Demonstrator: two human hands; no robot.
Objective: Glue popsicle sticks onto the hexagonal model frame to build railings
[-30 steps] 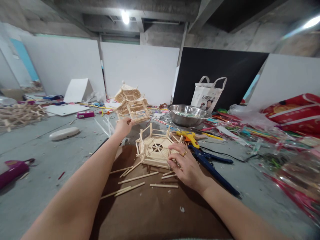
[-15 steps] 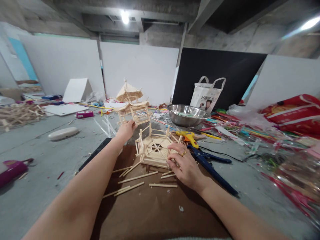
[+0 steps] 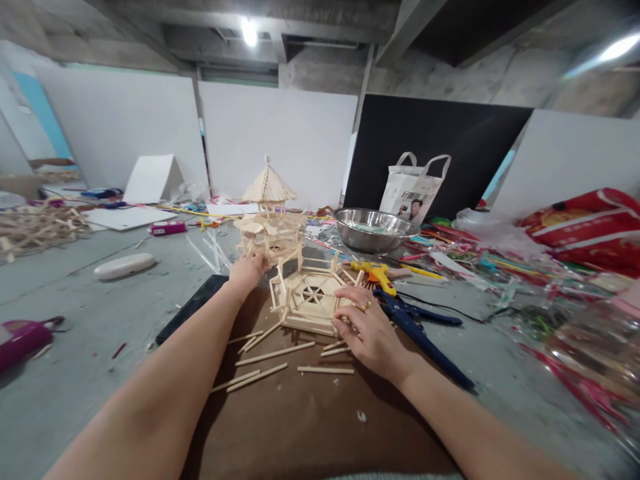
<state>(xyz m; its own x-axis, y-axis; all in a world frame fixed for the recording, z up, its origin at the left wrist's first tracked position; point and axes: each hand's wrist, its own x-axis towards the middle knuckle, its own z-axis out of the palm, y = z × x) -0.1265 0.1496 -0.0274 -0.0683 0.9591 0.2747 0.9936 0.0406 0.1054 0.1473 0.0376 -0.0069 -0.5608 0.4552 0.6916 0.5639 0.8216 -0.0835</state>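
Pagoda [image 3: 269, 217] of thin wooden sticks is standing upright at the far edge of the brown sheet [image 3: 300, 413], with the left hand [image 3: 249, 270] curling its fingers round the lowest storey. The right hand [image 3: 370, 333] is lying flat, fingers spread and gripping nothing, tips pressing the near right rim of the hexagonal base [image 3: 307, 297] just beside the pagoda. The tower seems to be getting steadied by the base; moving it calls for a light, level grip. Showing: one pagoda, one base, roughly eight loose sticks [image 3: 275, 353], one glue gun [image 3: 377, 272], one steel bowl [image 3: 376, 230].
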